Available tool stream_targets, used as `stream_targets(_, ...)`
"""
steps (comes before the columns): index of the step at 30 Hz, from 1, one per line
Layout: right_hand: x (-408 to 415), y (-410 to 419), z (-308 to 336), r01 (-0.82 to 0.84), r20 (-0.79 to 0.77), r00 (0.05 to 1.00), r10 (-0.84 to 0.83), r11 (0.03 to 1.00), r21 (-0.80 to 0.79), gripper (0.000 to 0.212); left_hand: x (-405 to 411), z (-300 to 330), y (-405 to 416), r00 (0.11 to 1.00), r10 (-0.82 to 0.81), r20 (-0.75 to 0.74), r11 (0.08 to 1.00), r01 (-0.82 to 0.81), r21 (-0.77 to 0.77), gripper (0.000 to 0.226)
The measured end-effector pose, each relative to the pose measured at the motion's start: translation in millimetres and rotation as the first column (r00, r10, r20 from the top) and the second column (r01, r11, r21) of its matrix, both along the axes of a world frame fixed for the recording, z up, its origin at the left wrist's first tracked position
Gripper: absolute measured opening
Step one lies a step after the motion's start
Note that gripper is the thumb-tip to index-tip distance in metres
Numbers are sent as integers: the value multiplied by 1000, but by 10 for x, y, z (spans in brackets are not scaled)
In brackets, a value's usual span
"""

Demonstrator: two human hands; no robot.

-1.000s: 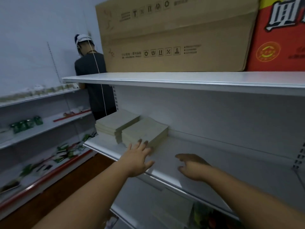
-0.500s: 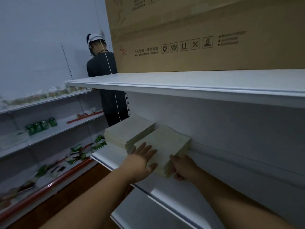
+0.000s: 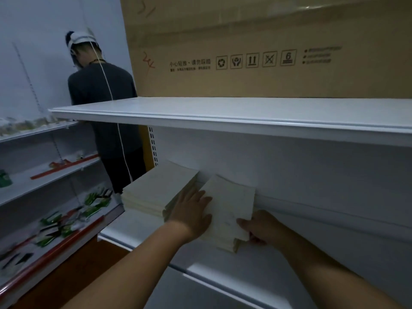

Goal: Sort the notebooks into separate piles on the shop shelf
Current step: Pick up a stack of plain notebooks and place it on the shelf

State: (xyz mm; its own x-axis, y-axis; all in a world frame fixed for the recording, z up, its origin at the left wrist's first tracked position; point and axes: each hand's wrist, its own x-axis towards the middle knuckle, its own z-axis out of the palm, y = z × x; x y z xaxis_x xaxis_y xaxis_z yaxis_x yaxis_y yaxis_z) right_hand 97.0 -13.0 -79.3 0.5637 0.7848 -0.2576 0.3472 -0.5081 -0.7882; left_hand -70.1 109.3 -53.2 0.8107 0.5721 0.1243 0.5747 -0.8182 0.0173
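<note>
Am extending both forearms forward and up from lower frame. Left hand (image 3: 191, 214): palm down, fingers straight and together, lying flat. Right hand (image 3: 259, 227): am curling fingers inward, thumb pointing left, pinching. Wrists level, hands near each other.

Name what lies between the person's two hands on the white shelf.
In the head view, the right-hand pile of cream notebooks lies between left hand and right hand.
</note>
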Motion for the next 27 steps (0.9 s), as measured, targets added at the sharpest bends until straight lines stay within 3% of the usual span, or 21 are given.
stream_targets(3, 31, -128, -20, 90, 23, 996, -91, 995, 45, 31, 39, 15, -12, 990, -52, 130, 988, 71, -139, 53)
stream_targets(6, -27, -260, -73, 133, 141, 977, -157, 977, 169, 29, 54, -10, -26, 923, -47, 381, 951, 158, -267, 46)
stream_targets(8, -133, -339, -60, 208, 40, 973, -228, 936, 286, 24, 58, -32, -17, 832, 51, 553, 896, 207, -393, 46)
stream_targets(10, -254, -396, -18, 297, -110, 955, -276, 866, 403, 18, 53, -17, -7, 710, 265, 652, 734, 290, -615, 51)
stream_targets(13, -391, -418, 22, 364, -216, 931, -294, 786, 500, 16, -12, 18, 15, 617, 491, 615, 453, 423, -785, 54)
stream_targets(15, -465, -385, 36, 369, -233, 929, -288, 773, 516, 19, -113, -2, 99, 568, 586, 578, 319, 494, -809, 45)
stream_targets(18, -576, -321, -5, 381, -258, 923, -284, 757, 531, 24, -318, -24, 210, 561, 615, 554, 173, 590, -789, 22)
stream_targets(23, -724, -237, -58, 396, -322, 913, -250, 732, 555, 23, -462, 6, 161, 640, 613, 463, 0, 586, -810, 22)
stream_targets(27, -762, -122, 35, 302, -250, 950, -188, 762, 573, 21, -484, -49, 36, 668, 561, 489, 71, 550, -832, 46)
